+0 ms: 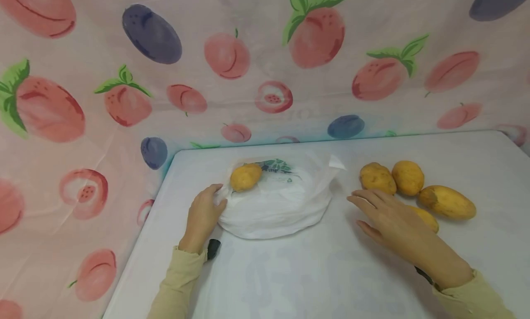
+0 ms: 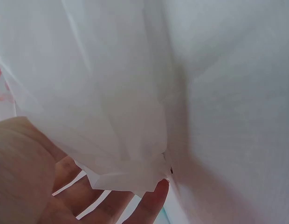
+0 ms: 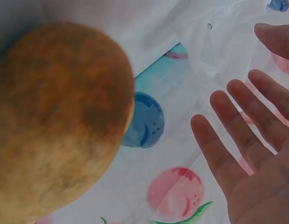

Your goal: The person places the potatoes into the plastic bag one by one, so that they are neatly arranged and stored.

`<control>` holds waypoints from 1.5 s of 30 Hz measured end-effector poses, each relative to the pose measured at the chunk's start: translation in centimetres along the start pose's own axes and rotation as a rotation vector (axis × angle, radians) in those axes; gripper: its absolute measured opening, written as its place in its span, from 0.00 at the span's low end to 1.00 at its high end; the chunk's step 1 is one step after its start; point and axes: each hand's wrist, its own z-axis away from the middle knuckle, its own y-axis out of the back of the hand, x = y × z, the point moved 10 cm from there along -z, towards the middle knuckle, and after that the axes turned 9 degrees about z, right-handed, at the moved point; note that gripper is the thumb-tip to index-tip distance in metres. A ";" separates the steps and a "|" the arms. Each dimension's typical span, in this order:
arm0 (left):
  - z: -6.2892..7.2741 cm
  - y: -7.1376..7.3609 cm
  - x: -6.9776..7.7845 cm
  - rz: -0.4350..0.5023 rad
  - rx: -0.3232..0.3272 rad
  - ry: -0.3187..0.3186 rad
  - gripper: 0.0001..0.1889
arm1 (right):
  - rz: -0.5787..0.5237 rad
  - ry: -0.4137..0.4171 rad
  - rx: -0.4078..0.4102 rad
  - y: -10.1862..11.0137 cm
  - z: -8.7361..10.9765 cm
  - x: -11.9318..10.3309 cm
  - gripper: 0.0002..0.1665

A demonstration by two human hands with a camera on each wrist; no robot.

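A white plastic bag (image 1: 273, 213) with green print lies on the table, and one yellow-brown potato (image 1: 246, 177) sits at the back left of its opening. My left hand (image 1: 203, 215) holds the bag's left edge between thumb and fingers. In the left wrist view, the fingers (image 2: 149, 205) reach behind the plastic (image 2: 121, 116). To the right of the bag, my right hand (image 1: 393, 222) hovers with fingers extended and nothing in it. Beside it are a potato (image 1: 377, 177), a rounder one (image 1: 407, 177) and a long one (image 1: 447, 202); another (image 1: 426, 219) is partly hidden behind the hand.
A white table (image 1: 298, 277) carries everything. Its back and left edges meet a hanging cloth (image 1: 186, 34) printed with fruit. In the right wrist view, a large potato (image 3: 65, 121) fills the left side, close to the camera.
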 end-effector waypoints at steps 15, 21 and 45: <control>0.0 0.0 -0.2 0.001 0.005 -0.004 0.24 | 0.003 -0.080 -0.076 -0.1 2.3 2.9 0.47; 0.0 0.0 -0.2 0.011 0.009 -0.007 0.24 | -0.010 -0.103 -0.090 -0.7 3.5 3.8 0.35; 0.0 0.0 -0.3 0.009 -0.001 -0.002 0.24 | 0.014 -0.097 -0.189 -3.5 5.3 5.1 0.32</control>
